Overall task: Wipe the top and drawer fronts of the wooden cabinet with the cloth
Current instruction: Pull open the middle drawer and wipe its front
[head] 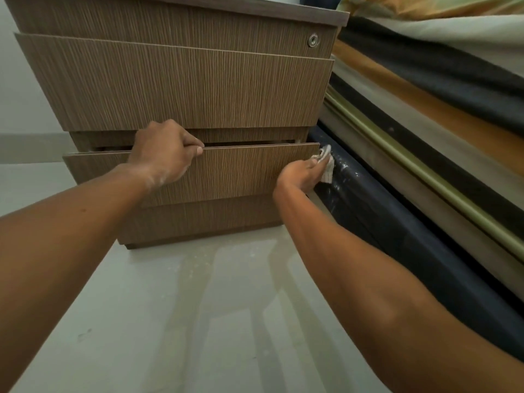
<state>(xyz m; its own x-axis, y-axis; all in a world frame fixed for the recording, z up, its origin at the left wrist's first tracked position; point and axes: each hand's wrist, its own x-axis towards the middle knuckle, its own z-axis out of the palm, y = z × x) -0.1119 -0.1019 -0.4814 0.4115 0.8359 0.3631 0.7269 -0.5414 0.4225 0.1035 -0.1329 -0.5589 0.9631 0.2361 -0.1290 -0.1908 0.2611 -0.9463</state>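
Note:
The wooden cabinet stands in front of me with striped brown drawer fronts and a round lock near its top right. Its lowest drawer is pulled out a little. My left hand grips the top edge of that drawer front, fingers hooked over it. My right hand holds a small whitish cloth bunched against the right end of the same drawer front. Only the front edge of the cabinet top shows.
A bed with stacked mattresses, a dark base and a greenish rail presses close on the cabinet's right. Pale glossy floor lies below me. A light wall is on the left.

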